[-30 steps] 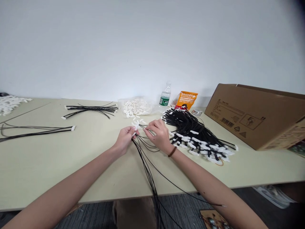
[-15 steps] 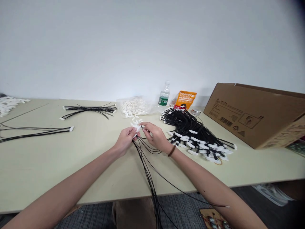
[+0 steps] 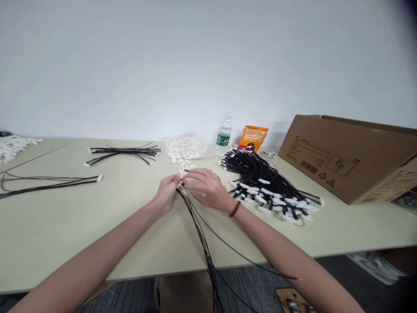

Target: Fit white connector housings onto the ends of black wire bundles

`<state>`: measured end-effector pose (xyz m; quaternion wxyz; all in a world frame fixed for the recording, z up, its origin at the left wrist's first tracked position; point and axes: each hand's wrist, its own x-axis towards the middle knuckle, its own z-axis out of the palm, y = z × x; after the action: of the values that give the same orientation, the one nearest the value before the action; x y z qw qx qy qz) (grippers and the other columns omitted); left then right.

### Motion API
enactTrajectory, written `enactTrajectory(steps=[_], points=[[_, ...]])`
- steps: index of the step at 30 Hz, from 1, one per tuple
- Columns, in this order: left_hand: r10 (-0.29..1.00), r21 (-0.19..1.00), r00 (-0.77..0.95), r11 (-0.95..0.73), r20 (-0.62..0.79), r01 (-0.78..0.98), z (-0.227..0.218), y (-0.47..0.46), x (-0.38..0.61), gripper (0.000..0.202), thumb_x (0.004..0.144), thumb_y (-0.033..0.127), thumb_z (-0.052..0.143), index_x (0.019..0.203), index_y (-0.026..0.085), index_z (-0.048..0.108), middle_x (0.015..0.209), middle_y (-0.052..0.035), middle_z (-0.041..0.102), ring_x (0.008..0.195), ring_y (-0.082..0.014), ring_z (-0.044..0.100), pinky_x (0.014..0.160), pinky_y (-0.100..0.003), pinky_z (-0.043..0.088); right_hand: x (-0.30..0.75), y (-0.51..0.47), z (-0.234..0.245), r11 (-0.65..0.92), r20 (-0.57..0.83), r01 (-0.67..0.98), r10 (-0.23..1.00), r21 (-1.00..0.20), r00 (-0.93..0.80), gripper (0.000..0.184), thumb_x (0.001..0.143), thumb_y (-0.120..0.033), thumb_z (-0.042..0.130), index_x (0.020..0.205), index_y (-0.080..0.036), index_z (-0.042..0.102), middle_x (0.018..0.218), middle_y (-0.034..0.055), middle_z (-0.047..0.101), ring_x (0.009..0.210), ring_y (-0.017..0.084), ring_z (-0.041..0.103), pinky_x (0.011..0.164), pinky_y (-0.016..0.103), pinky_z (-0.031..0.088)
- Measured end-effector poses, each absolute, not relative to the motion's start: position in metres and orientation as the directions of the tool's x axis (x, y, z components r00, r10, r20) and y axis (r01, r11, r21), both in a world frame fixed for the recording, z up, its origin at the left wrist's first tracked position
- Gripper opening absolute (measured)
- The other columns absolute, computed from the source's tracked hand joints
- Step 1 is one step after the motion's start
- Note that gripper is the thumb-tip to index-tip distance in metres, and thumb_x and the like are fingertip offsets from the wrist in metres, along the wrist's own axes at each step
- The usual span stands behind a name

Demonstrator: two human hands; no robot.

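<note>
The left grip [image 3: 167,194] is closed, its thumb and fingers pinching a white connector [image 3: 180,184] with black wires [image 3: 202,234] running from it. The wires hang down across the front edge of the surface [image 3: 65,234] and out of view below it. The right grip [image 3: 208,190] is relaxed and open, its fingers [image 3: 195,187] stretched toward the left hand and just beside the connector; whether they touch it is hidden.

The step in hand looks like close work on the connector at the wire ends. The next move calls for a steady pinch on the left, since the hanging wires can drag at the connector, and for precise fingertip placement on the right.

Just beyond the hands lie loose white pieces [image 3: 185,165], spilling from a clear bag of white pieces [image 3: 184,148]. To the right is a large bundle of white-tipped black wires [image 3: 267,184], and to the left are a smaller bundle [image 3: 124,152] and a few separate wires [image 3: 48,182]. Farther back stand a water bottle [image 3: 224,131] and an orange packet [image 3: 254,137], with a cardboard box [image 3: 345,161] at the right.
</note>
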<state>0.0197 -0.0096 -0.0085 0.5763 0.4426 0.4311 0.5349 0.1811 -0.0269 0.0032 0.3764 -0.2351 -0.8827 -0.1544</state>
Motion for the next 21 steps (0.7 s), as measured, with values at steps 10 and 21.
enactTrajectory(steps=[10, 21], points=[[0.995, 0.958, 0.097, 0.064, -0.038, -0.28, -0.007, -0.011, 0.021, 0.033, 0.062, 0.044, 0.067, 0.064, 0.013, 0.055, 0.054, 0.0022, 0.047, 0.051, -0.0064, 0.039, 0.051, -0.021, 0.029, 0.179, -0.022, 0.001, 0.873, 0.667, 0.455, 0.236, 0.173, -0.706, 0.018, 0.085, -0.012, 0.048, 0.093, -0.023, 0.061, 0.11, 0.0, 0.063, 0.116, 0.015, 0.048, 0.099, 0.037, 0.038], [0.997, 0.987, 0.071, 0.035, -0.024, -0.156, -0.004, -0.013, 0.019, 0.036, 0.065, 0.048, 0.062, 0.069, 0.013, 0.056, 0.071, -0.0003, 0.055, 0.053, -0.0057, 0.037, 0.052, -0.021, 0.026, 0.179, -0.026, 0.021, 0.613, 0.624, -0.137, 0.78, -0.778, -0.051, 0.014, 0.083, -0.032, 0.055, 0.087, -0.019, 0.056, 0.083, 0.0018, 0.065, 0.084, 0.013, 0.063, 0.08, 0.032, 0.052]])
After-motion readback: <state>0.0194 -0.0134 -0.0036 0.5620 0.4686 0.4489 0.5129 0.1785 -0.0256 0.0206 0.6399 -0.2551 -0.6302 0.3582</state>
